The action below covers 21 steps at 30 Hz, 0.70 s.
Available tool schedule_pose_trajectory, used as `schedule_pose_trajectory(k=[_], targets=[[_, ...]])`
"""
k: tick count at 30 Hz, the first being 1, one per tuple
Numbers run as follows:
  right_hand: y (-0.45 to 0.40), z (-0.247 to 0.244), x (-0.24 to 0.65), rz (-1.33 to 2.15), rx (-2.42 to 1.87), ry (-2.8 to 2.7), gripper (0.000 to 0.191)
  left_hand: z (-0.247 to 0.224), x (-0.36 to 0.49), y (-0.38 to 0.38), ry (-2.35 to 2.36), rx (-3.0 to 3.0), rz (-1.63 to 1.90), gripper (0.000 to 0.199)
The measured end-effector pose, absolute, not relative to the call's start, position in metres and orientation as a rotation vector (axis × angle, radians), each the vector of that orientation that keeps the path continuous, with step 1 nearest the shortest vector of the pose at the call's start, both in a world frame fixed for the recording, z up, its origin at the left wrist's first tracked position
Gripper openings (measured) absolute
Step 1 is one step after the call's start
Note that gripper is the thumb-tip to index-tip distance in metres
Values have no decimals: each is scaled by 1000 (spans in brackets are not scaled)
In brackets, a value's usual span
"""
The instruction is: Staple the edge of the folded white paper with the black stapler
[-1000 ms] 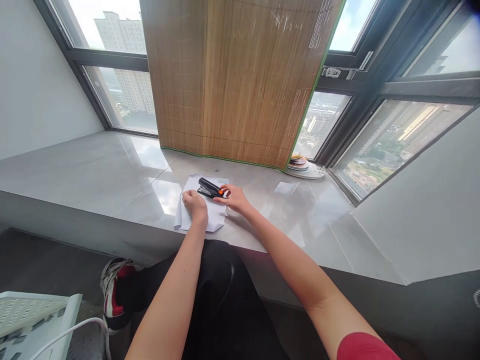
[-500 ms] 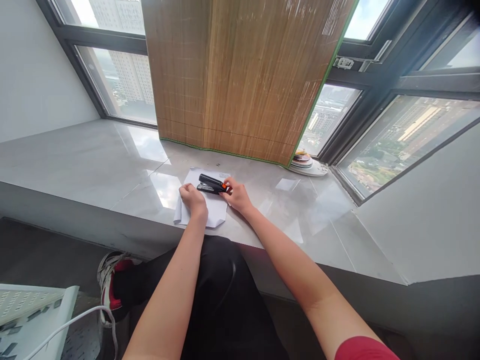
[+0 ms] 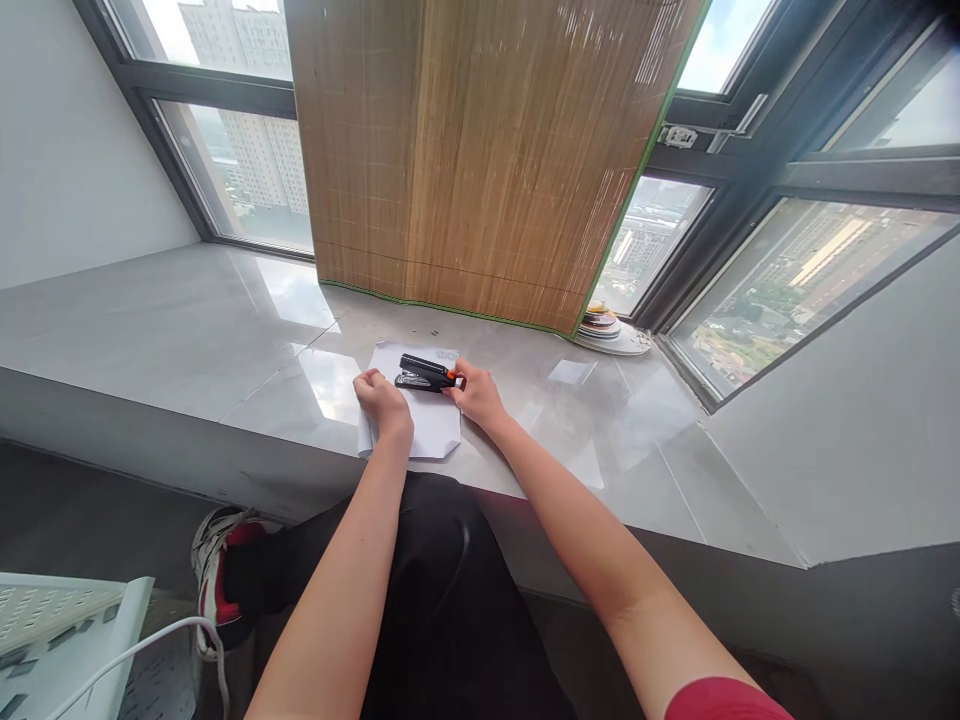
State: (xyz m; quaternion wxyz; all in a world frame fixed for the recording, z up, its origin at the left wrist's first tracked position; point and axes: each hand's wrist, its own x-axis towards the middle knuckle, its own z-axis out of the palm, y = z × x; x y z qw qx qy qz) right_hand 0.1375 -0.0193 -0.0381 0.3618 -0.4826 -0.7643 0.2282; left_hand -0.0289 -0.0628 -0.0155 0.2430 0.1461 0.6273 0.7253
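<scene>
A black stapler (image 3: 424,374) with an orange part near its rear lies over the white paper (image 3: 435,430), its front end pointing left and its jaws slightly apart. My right hand (image 3: 478,393) grips the rear end of it between thumb and fingers. Close to the stapler's front, my left hand (image 3: 382,400) is closed above the left part of the paper. What its fingers hold, if anything, is hidden. The paper looks folded or curled along its left side and at its lower right corner, and bears faint print near the top.
The paper rests on a glossy tiled window sill (image 3: 187,340). Behind it hangs a bamboo blind (image 3: 480,160). Stacked plates (image 3: 611,335) stand at the right by the window. Below left are a shoe (image 3: 217,570), a white perforated object (image 3: 67,620) and a white cable (image 3: 150,640).
The paper has shifted slightly to the right under my hands. My left hand has moved a little left, away from the stapler. My right hand keeps its hold on the stapler.
</scene>
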Motion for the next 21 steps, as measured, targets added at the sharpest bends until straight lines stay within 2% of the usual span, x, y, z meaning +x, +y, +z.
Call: schedule_pose_trajectory(k=[8, 15, 21], targets=[[-27, -37, 210, 439, -1361, -2011, 25, -10, -23, -64, 1694, 668, 2214, 15], [-48, -36, 313, 477, -1395, -1918, 26, -10, -12, -64, 1577, 756, 2071, 15], [-52, -51, 336, 460, -1327, -1879, 30, 3, 17, -67, 1461, 773, 1818, 12]])
